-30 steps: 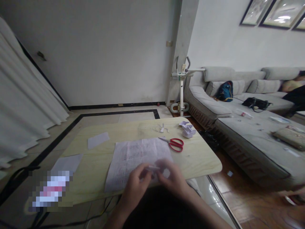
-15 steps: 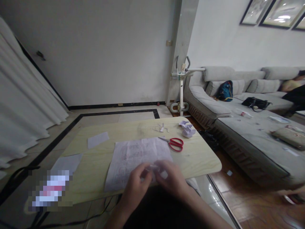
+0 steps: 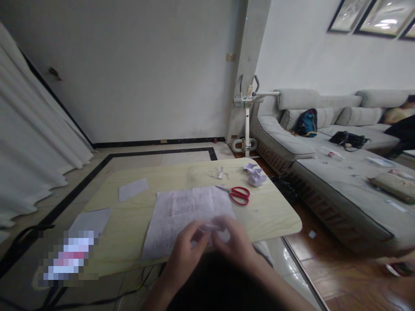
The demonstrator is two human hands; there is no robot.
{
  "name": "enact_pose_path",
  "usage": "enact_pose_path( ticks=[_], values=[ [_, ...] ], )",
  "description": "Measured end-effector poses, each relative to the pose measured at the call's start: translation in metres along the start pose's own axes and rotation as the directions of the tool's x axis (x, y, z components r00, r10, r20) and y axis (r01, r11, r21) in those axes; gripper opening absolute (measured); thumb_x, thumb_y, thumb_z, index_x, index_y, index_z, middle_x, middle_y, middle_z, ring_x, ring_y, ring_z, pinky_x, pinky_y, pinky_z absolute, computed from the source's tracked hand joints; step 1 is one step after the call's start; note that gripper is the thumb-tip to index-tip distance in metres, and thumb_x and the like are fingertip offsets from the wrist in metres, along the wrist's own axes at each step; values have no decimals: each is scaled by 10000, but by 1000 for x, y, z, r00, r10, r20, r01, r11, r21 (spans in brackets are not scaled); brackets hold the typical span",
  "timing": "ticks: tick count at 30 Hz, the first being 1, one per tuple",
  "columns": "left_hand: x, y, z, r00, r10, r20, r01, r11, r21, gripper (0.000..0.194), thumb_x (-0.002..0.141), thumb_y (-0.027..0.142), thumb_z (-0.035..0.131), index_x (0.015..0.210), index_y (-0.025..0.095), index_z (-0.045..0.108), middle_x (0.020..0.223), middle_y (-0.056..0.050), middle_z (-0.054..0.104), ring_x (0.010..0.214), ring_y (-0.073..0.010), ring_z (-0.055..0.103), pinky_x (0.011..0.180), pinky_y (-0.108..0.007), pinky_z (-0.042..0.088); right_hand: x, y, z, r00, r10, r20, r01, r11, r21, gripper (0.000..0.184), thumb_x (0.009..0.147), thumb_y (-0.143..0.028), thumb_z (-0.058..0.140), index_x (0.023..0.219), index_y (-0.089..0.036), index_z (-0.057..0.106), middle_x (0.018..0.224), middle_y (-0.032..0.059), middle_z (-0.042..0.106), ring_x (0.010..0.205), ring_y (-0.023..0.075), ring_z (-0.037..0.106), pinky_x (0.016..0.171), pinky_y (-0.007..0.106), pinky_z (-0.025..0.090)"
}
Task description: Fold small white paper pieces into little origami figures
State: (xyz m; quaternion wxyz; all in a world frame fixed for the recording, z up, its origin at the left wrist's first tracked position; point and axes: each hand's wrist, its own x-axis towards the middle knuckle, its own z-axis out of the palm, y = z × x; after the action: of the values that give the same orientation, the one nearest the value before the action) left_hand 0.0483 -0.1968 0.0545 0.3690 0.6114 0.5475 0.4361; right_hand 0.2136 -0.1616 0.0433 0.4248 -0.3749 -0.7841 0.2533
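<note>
My left hand [image 3: 186,252] and my right hand [image 3: 234,242] meet at the near edge of a pale wooden table [image 3: 272,211]. Both pinch a small piece of white paper [image 3: 210,227] between their fingertips, just above a large written sheet [image 3: 181,211] lying flat on the table. Red-handled scissors [image 3: 238,194] rest beyond the sheet to the right. Further back lie folded paper shapes [image 3: 256,176] and small paper scraps [image 3: 219,174].
Two blank paper pieces [image 3: 132,189] [image 3: 91,221] lie on the table's left side. A grey sofa [image 3: 340,172] with bags on it fills the right, where a person sits at the far end. An exercise machine [image 3: 248,121] stands behind the table. Curtains [image 3: 32,151] hang at left.
My fingers have shifted slightly on the small paper piece. Everything on the table stays where it was.
</note>
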Motion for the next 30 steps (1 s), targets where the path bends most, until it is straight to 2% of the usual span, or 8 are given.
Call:
enact_pose_path(
  ticks=[7, 14, 17, 20, 23, 26, 30],
  values=[
    [2, -8, 0, 993, -82, -90, 82, 997, 2, 195, 825, 348, 595, 893, 177, 661, 788, -38, 698, 741, -201, 655, 635, -266, 517, 1, -5, -5, 999, 26, 35, -29, 994, 107, 136, 799, -143, 573, 917, -208, 561, 792, 5, 574, 713, 151, 540, 661, 262, 467],
    [0, 0, -1, 992, -67, -106, 70, 997, 33, 212, 832, 384, 584, 811, 182, 645, 726, -21, 661, 700, -186, 628, 654, -261, 503, 2, -3, 0, 998, 59, 21, -62, 987, 148, 55, 820, -221, 607, 836, -200, 558, 723, -13, 552, 642, 133, 516, 590, 240, 438],
    [-1, -2, 0, 992, -70, -102, 64, 996, -61, 261, 847, 429, 567, 876, 185, 655, 744, -22, 666, 694, -177, 628, 661, -262, 505, 1, -2, 0, 1000, 8, 3, -8, 993, 114, 15, 833, -190, 566, 820, -197, 569, 683, -13, 547, 599, 127, 503, 552, 232, 422],
    [-1, -8, 4, 983, -146, -109, 113, 957, -269, 395, 865, 511, 509, 1033, 177, 635, 680, -11, 656, 644, -170, 624, 643, -271, 511, 1, -3, -2, 986, -144, -79, 147, 989, 24, 86, 817, -129, 540, 853, -194, 583, 688, 9, 580, 619, 146, 525, 563, 252, 424],
    [-2, -12, 8, 956, -292, 33, 269, 824, -499, 476, 894, 553, 411, 1032, 151, 625, 625, -19, 650, 546, -161, 609, 558, -277, 507, 2, -4, -5, 962, -254, -103, 251, 967, -46, 115, 827, -108, 539, 884, -193, 591, 729, 40, 622, 658, 168, 554, 582, 271, 434],
    [-3, -12, 11, 927, -351, 129, 360, 746, -560, 400, 867, 499, 506, 1012, 144, 622, 663, -31, 668, 524, -153, 614, 522, -268, 505, 3, -2, -6, 964, -258, -54, 255, 965, -58, 124, 834, -109, 560, 911, -197, 602, 771, 54, 638, 692, 179, 566, 604, 282, 450],
    [-1, -6, 10, 933, -351, 77, 333, 764, -553, 338, 794, 410, 643, 1029, 171, 607, 754, -18, 671, 671, -171, 654, 583, -266, 540, 1, 2, -5, 975, -223, -17, 224, 975, 11, 244, 796, -48, 527, 970, -199, 606, 848, 60, 636, 771, 187, 576, 668, 292, 472]
  ],
)
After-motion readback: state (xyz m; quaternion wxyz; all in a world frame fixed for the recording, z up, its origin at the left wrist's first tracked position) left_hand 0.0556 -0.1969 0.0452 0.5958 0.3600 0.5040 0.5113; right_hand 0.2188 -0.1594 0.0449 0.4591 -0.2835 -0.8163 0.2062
